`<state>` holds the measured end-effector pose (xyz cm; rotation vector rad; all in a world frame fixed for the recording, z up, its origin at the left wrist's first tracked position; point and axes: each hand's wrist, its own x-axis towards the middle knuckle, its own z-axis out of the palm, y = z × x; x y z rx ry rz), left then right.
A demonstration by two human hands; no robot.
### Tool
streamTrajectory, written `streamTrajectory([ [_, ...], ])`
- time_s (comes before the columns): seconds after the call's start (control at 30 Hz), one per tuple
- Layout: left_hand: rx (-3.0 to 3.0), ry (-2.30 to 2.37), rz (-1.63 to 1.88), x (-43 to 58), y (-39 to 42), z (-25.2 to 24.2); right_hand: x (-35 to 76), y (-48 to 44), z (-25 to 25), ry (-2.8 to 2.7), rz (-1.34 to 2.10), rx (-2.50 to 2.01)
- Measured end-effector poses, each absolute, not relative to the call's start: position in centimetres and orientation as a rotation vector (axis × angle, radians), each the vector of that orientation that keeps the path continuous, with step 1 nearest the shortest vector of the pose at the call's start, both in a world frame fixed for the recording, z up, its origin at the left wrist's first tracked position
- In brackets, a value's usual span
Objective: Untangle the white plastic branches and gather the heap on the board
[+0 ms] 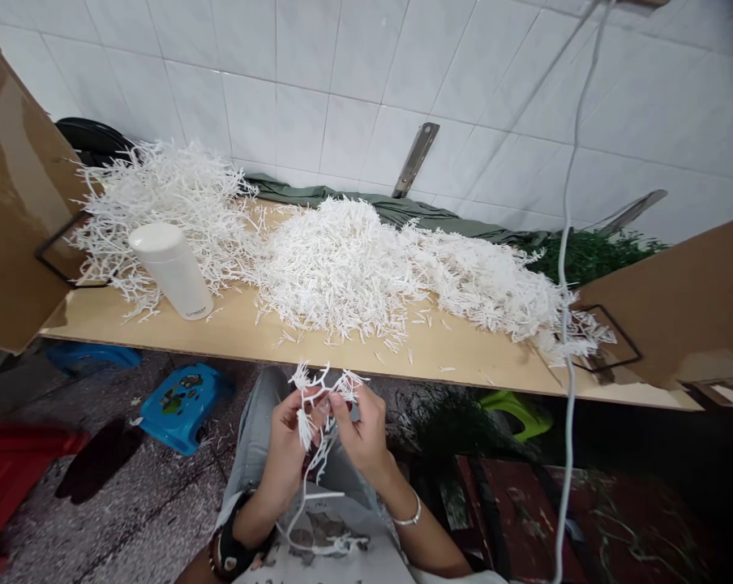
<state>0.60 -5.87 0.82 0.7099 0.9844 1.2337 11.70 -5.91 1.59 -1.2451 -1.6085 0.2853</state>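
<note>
In front of my lap, a white plastic artificial branch (pixel 323 388) with feathery tufts on its tips is held between both hands. My left hand (pixel 285 450) pinches its left side, and one tuft hangs by the fingers. With thumb and fingers closed, my right hand (pixel 367 434) grips the right side beside another tuft (pixel 349 384). Lower stems of the branch dangle toward my shirt. Beyond the hands, a heap of small white tufts (pixel 342 268) lies on the wooden tabletop (pixel 245 328). Bare white branches (pixel 160 191) are piled at the left.
A white bottle (pixel 177 280) stands by the left pile. More white pieces (pixel 494 284) lie at the right. Cardboard panels (pixel 14 195) flank the table, and a grey cable (pixel 568 324) hangs at the right. Blue stool (pixel 181 410) and red stool (pixel 14 478) stand left below.
</note>
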Motion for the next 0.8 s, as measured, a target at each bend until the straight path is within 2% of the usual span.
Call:
streamTrajectory([
  [0.13,0.853,0.875,1.025,0.0,-5.6,1.2,12.6,-5.6,1.9,-1.593,0.586,-1.195],
  [0.3,1.237,0.828,0.715,-0.5,-5.8,1.5,14.0,-5.6,1.7,-1.242,0.972,-1.152],
  [0.8,1.269,0.762,0.748,0.8,-7.1,4.1,16.0,-4.4,4.8,-1.023,0.813,-1.060],
])
